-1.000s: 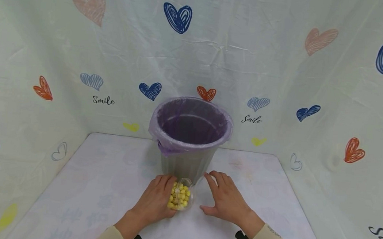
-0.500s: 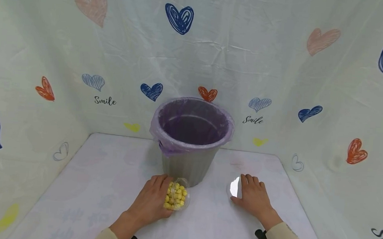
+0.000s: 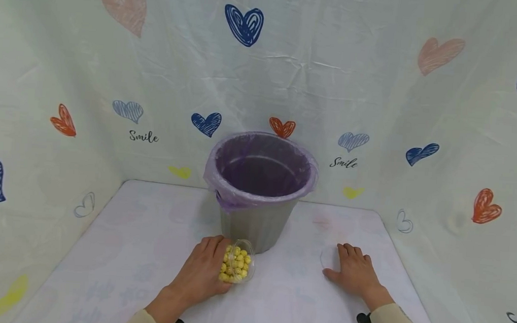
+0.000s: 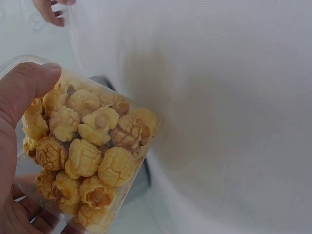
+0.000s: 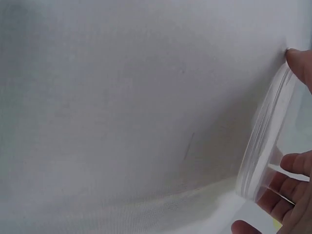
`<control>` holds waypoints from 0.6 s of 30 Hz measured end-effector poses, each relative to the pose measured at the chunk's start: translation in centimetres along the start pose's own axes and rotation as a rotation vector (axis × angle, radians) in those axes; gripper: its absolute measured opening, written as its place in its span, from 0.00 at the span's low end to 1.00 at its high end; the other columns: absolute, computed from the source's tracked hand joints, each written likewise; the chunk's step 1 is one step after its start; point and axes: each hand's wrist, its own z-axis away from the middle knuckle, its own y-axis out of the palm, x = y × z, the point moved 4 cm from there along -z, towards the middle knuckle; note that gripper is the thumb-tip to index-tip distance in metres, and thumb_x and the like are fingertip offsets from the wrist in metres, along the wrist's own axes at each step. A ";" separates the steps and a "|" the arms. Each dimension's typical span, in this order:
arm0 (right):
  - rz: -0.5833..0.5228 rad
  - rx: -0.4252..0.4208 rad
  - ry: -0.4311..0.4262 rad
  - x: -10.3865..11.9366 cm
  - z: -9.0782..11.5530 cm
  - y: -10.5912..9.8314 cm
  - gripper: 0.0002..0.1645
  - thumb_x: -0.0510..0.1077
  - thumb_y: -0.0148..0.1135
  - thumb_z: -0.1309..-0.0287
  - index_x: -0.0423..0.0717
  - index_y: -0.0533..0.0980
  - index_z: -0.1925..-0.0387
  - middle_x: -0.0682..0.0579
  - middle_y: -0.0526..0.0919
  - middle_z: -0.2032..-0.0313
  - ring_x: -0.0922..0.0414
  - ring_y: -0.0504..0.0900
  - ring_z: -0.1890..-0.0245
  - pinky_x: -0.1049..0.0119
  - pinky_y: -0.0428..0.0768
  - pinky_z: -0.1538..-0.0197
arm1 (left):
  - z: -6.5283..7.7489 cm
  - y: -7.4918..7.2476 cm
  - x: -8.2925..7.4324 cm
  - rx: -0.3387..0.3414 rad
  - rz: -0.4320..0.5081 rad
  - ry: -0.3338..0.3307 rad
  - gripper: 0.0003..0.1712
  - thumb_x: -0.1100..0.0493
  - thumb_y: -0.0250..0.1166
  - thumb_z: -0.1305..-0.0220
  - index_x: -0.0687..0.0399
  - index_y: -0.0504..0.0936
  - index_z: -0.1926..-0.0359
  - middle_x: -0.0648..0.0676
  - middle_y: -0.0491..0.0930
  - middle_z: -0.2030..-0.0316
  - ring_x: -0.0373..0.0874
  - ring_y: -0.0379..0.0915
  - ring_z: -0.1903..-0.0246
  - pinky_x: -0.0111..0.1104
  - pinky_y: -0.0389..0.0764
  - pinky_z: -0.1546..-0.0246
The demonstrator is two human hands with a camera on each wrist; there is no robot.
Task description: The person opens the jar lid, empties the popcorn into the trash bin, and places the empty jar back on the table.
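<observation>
My left hand (image 3: 203, 267) grips a clear plastic tub (image 3: 251, 267) of yellow popcorn (image 4: 83, 156), in front of a bin. The tub's round mouth faces right and has no lid on it. In the left wrist view the thumb lies along the tub's near side, and its fingers show through from behind. Over at the right of the table, my right hand (image 3: 356, 273) holds a clear round lid (image 5: 265, 136) by its edge, low at the tabletop. The lid shows between thumb and fingers in the right wrist view.
A grey trash bin (image 3: 254, 228) lined with a purple bag (image 3: 221, 181) stands at the back middle of the white table (image 3: 148, 224). Behind and on both sides hangs a pale curtain (image 3: 264, 73) printed with hearts and "Smile".
My right hand has moved right, away from the tub, carrying the lid to the right side of the table. My left hand with the tub has shifted slightly left.
</observation>
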 end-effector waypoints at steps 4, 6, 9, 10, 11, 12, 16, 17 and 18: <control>0.005 0.014 -0.007 -0.3 -0.1 0.0 0.54 0.73 0.62 0.49 0.36 0.67 0.36 0.38 0.71 0.38 0.38 0.68 0.39 0.37 0.69 0.48 | 0.0 0.0 0.2 -0.004 0.008 -0.016 0.59 0.37 0.79 0.66 0.60 0.66 0.35 0.59 0.71 0.43 0.54 0.65 0.42 0.47 0.71 0.40; 0.007 0.025 -0.009 -0.3 -0.1 0.0 0.54 0.74 0.61 0.48 0.36 0.67 0.36 0.38 0.71 0.38 0.38 0.68 0.38 0.37 0.70 0.48 | 0.1 -0.1 0.4 0.000 0.018 -0.030 0.59 0.37 0.80 0.66 0.59 0.66 0.35 0.59 0.70 0.42 0.54 0.65 0.41 0.47 0.71 0.40; 0.003 0.030 -0.017 -0.3 -0.2 -0.1 0.55 0.75 0.59 0.48 0.36 0.67 0.36 0.38 0.70 0.37 0.38 0.68 0.38 0.37 0.70 0.47 | 0.4 -0.4 0.8 -0.002 0.015 -0.053 0.59 0.37 0.80 0.66 0.59 0.66 0.35 0.58 0.71 0.42 0.54 0.65 0.41 0.47 0.70 0.39; 0.003 0.021 -0.021 -0.3 -0.2 -0.2 0.55 0.75 0.58 0.47 0.36 0.67 0.36 0.38 0.70 0.37 0.38 0.68 0.38 0.37 0.70 0.47 | 0.5 -0.5 1.0 -0.004 0.014 -0.060 0.59 0.38 0.80 0.66 0.60 0.66 0.35 0.58 0.71 0.43 0.54 0.65 0.41 0.47 0.70 0.39; 0.003 0.004 -0.025 -0.2 -0.3 -0.5 0.54 0.75 0.58 0.46 0.35 0.67 0.36 0.37 0.70 0.37 0.38 0.68 0.38 0.37 0.70 0.47 | 0.6 -0.7 1.3 -0.008 0.010 -0.067 0.60 0.38 0.80 0.67 0.60 0.66 0.35 0.59 0.71 0.43 0.54 0.65 0.41 0.48 0.70 0.39; 0.000 -0.022 -0.035 -0.1 -0.3 -1.0 0.54 0.74 0.57 0.45 0.34 0.67 0.36 0.37 0.71 0.37 0.37 0.69 0.39 0.36 0.71 0.48 | 0.8 -1.0 1.5 -0.014 0.003 -0.075 0.59 0.38 0.80 0.67 0.61 0.66 0.35 0.59 0.71 0.43 0.55 0.65 0.41 0.48 0.71 0.40; 0.005 -0.155 -0.081 0.7 -1.0 -3.9 0.48 0.68 0.57 0.39 0.31 0.67 0.37 0.35 0.72 0.39 0.36 0.71 0.40 0.35 0.72 0.47 | 1.2 -2.9 2.8 -0.032 0.004 -0.119 0.59 0.39 0.80 0.66 0.64 0.66 0.36 0.62 0.70 0.43 0.58 0.66 0.41 0.49 0.73 0.42; 0.005 -0.188 -0.094 1.1 -1.3 -5.0 0.47 0.67 0.57 0.38 0.30 0.67 0.37 0.34 0.72 0.39 0.36 0.71 0.40 0.35 0.72 0.46 | 1.3 -3.6 3.1 -0.039 0.007 -0.134 0.60 0.40 0.81 0.67 0.64 0.65 0.36 0.63 0.70 0.43 0.58 0.67 0.42 0.49 0.74 0.43; 0.005 -0.219 -0.111 1.6 -1.6 -6.2 0.46 0.65 0.57 0.38 0.29 0.67 0.37 0.33 0.72 0.39 0.35 0.71 0.40 0.35 0.72 0.44 | 1.4 -4.3 3.5 -0.047 0.010 -0.148 0.60 0.41 0.81 0.67 0.66 0.65 0.36 0.65 0.70 0.44 0.59 0.68 0.43 0.50 0.75 0.44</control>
